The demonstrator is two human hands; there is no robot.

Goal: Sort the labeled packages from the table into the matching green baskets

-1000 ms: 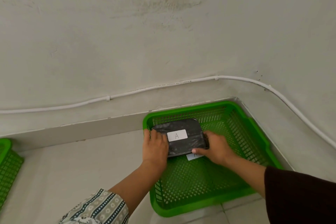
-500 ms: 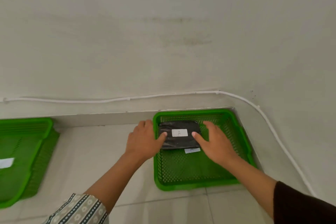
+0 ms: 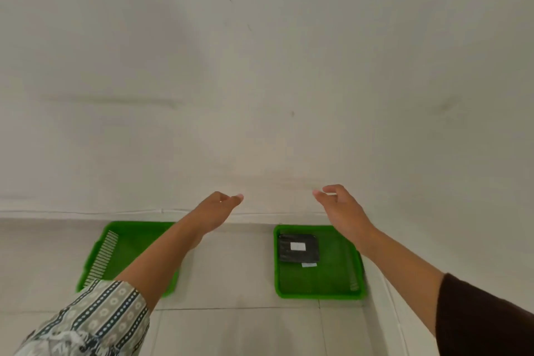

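A black package [image 3: 299, 248] with a white label lies in the far left part of the right green basket [image 3: 318, 295], partly covering a white tag on the basket floor. A second green basket [image 3: 95, 257] stands on the floor to the left, partly hidden by my left forearm. My left hand [image 3: 216, 211] and my right hand [image 3: 342, 211] are both raised well above the baskets, fingers loosely apart, holding nothing.
Both baskets stand on a pale tiled floor against a plain wall [image 3: 260, 81]. A thin white cable [image 3: 86, 212] runs along the wall's base. The right basket sits close to the room's corner.
Both hands let go of the black package, which stays in the right basket, and lifted up and away. The view has pulled back and up, showing both baskets.
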